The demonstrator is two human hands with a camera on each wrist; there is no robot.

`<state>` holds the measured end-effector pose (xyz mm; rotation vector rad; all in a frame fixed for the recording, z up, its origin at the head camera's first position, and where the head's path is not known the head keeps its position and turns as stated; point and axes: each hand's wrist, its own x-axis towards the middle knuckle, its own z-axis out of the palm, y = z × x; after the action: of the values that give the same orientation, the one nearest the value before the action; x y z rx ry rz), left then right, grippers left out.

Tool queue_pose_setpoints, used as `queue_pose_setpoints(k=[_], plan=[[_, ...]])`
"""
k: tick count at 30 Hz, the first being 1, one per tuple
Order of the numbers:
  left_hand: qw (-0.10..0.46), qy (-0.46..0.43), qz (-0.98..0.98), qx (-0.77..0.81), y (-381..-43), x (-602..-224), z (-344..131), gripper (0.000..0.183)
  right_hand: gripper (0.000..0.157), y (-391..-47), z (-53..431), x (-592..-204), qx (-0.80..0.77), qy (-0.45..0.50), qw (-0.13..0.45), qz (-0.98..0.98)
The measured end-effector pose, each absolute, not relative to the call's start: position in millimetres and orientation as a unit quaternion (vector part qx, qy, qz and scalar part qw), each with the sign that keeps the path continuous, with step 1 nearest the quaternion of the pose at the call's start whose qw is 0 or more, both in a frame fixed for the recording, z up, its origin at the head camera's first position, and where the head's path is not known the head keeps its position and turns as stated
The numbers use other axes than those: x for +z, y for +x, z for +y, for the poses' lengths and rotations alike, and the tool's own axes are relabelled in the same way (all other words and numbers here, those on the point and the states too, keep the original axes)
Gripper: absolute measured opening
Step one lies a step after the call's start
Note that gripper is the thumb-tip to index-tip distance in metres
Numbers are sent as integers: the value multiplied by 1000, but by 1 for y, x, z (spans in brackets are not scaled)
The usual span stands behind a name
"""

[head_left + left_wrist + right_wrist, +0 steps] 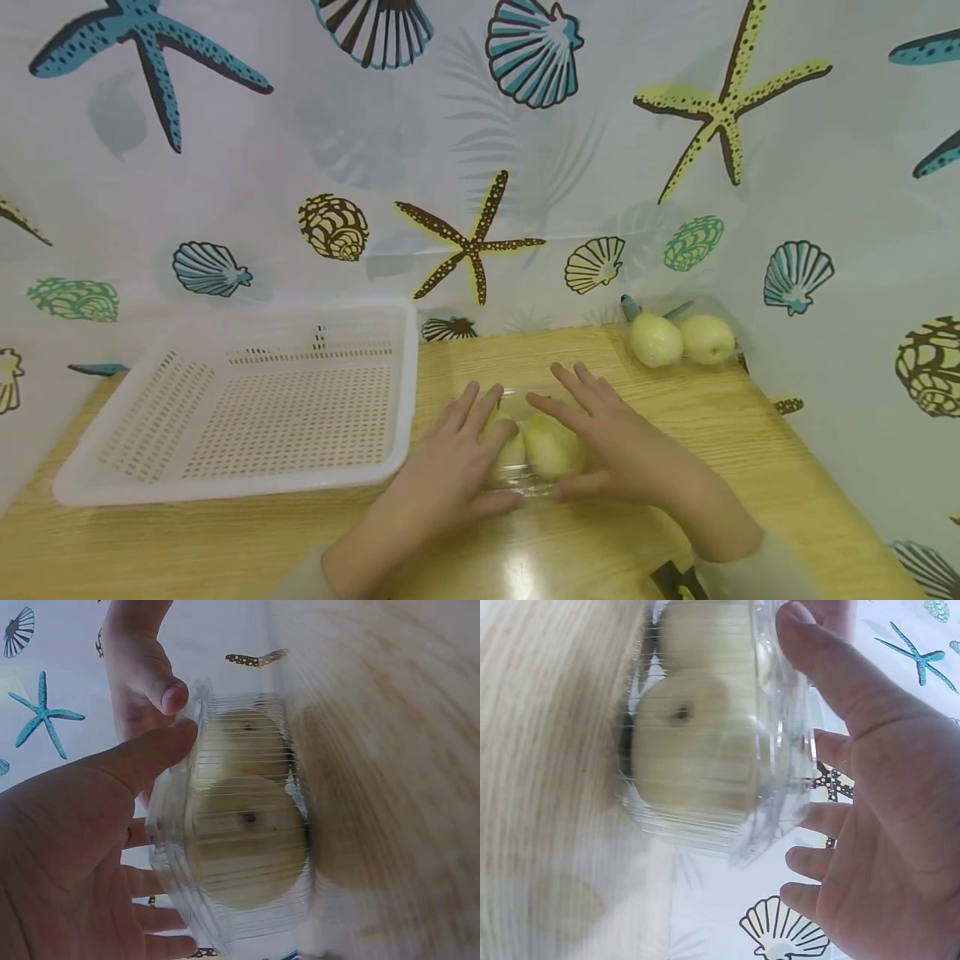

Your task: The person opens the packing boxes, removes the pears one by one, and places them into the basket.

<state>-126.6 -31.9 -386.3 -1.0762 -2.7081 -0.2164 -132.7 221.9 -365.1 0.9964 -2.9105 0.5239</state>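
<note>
A clear plastic box (534,488) with pale yellow pears (553,448) inside sits on the wooden table, its lid closed over them. My left hand (459,458) lies over the box's left side with straight, spread fingers; in the left wrist view its thumb (161,754) is at the lid's rim. Over the right side is my right hand (611,437), fingers also extended, its thumb (817,645) along the near edge of the lid. Ribbed side walls of the box (697,832) show in the right wrist view, with the pears behind them.
To the left stands a white perforated plastic basket (410,375). Two more pale pears (656,340) lie in clear packaging at the back right corner of the table (750,467). A curtain (420,125) printed with shells and starfish hangs behind and along the sides.
</note>
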Motion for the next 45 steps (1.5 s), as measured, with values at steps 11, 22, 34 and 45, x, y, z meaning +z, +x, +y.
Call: queue_pose_setpoints(k=[11, 22, 34, 45], plan=[[118, -373, -919, -58, -132, -393, -31, 88, 101, -133, 220, -376, 179, 307, -45, -934], [74, -362, -926, -73, -136, -402, -23, 92, 99, -133, 214, -376, 166, 310, -28, -936], [97, -354, -924, -109, -137, -403, -23, 96, 103, -131, 211, -385, 190, 291, -42, -937], [98, -364, -919, -116, -140, -403, -26, 97, 117, -136, 212, -387, 170, 307, -18, -936]])
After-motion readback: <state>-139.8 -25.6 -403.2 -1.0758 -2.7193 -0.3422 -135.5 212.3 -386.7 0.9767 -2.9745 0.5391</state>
